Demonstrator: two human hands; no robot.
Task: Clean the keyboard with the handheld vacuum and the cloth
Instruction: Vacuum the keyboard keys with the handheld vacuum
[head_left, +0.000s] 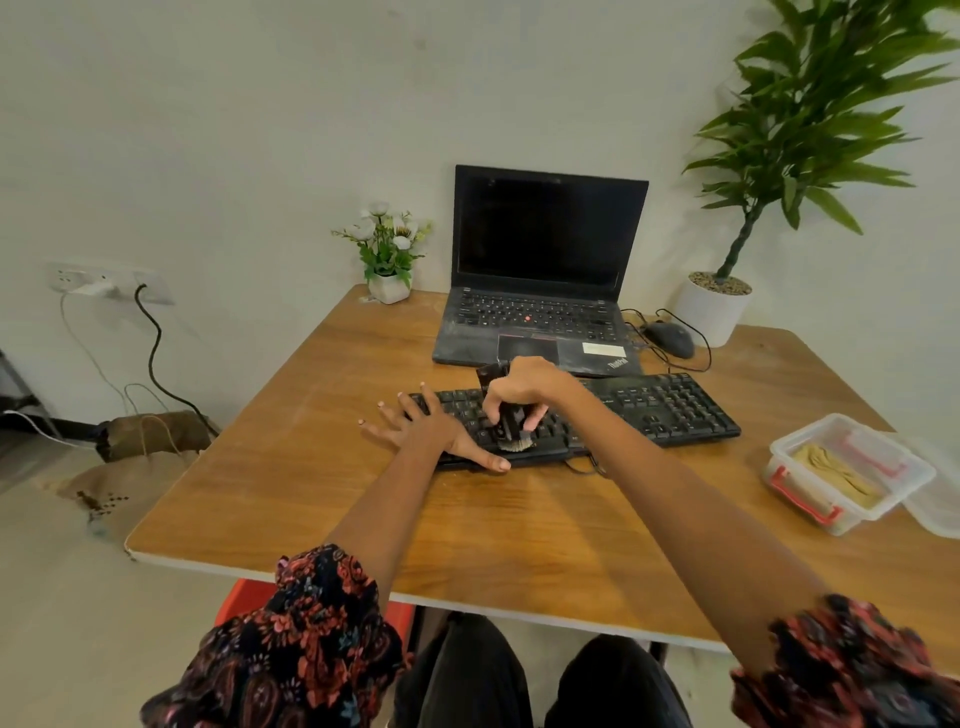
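A: Why is the left hand (426, 431) flat on the keyboard (623, 410), mid-frame on the counter (311, 493)?
B: Likely steadying it. The right hand (519, 387) has its grip wrapped round the handheld vacuum (511, 423), brush down on the keys.
A: The cloth (836, 475)?
B: In the plastic container (852, 467), right.

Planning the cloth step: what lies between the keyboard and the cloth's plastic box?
Head view: only bare table between keyboard and box.
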